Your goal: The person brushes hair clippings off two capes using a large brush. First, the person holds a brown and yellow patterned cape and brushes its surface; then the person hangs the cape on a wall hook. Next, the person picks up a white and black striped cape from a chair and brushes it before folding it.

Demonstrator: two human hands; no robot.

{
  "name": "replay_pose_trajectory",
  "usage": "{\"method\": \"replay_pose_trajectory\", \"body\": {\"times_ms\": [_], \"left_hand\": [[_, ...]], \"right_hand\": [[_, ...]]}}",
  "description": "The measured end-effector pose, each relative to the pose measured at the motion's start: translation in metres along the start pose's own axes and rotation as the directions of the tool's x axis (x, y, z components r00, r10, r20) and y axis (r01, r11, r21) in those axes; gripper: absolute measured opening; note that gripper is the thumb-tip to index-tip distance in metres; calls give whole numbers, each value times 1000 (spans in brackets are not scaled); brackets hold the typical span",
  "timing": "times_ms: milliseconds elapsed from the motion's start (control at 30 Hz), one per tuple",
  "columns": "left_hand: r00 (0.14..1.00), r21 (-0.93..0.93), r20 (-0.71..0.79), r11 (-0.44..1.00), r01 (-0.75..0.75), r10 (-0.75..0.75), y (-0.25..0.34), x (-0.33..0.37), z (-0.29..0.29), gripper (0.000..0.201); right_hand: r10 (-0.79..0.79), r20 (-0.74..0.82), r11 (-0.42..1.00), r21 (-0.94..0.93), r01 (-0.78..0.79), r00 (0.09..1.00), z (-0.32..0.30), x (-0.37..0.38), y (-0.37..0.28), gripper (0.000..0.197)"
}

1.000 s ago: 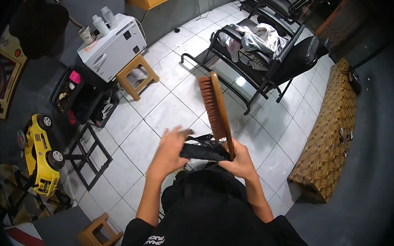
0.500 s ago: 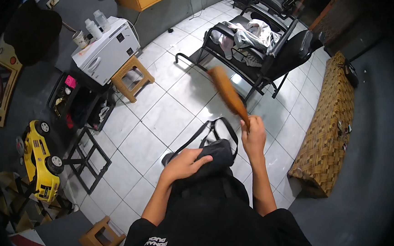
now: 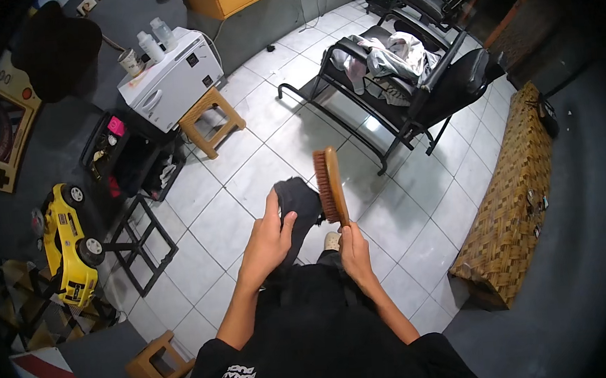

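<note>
My left hand grips a small black fabric bag, thumb on its near side and fingers along its left edge. Most of the bag's lower part blends into my black shirt, and its straps barely show. In my right hand is a wooden brush, held upright by the lower end of its handle. Its reddish-brown bristles point left toward the bag; whether their tips touch the cloth I cannot tell.
Ahead to the right stands a black reclining chair with crumpled cloth on it. A woven bench lies along the right. To the left are a wooden stool, a white cabinet, a black frame and a yellow toy car.
The bag has been lifted and tipped upright, its straps dropping from sight. My right hand has come left and closer to my body, bringing the brush beside the bag.
</note>
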State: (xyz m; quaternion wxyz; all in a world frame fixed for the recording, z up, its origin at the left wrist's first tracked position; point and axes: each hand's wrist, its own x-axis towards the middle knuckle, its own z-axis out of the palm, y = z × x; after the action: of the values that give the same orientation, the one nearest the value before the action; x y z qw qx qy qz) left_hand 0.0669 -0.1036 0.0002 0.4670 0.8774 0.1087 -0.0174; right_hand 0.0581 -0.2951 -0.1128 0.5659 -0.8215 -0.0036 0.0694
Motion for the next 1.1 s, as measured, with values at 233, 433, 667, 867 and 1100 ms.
{"method": "replay_pose_trajectory", "body": {"times_ms": [233,433,667,867,1100], "left_hand": [[991,-45,28,991,-129,131,59,-3,-27,52],[940,-179,-85,923,-341,330,79,-8,-72,45],[962,-289,-169,922,-256,214,64,11,-63,46],[959,-114,-175,963,-243,221,38,23,-33,53],[989,-121,-10,981,-149,149,75,7,-39,52]], "right_hand": [[-355,-80,920,144,363,931,25,11,-13,39],[-231,-56,824,-542,165,971,32,44,99,28],[405,-55,843,-363,-396,913,-3,63,212,38],[396,65,748,556,-362,916,7,36,38,31],[-624,-147,779,-41,626,767,30,43,32,29]]}}
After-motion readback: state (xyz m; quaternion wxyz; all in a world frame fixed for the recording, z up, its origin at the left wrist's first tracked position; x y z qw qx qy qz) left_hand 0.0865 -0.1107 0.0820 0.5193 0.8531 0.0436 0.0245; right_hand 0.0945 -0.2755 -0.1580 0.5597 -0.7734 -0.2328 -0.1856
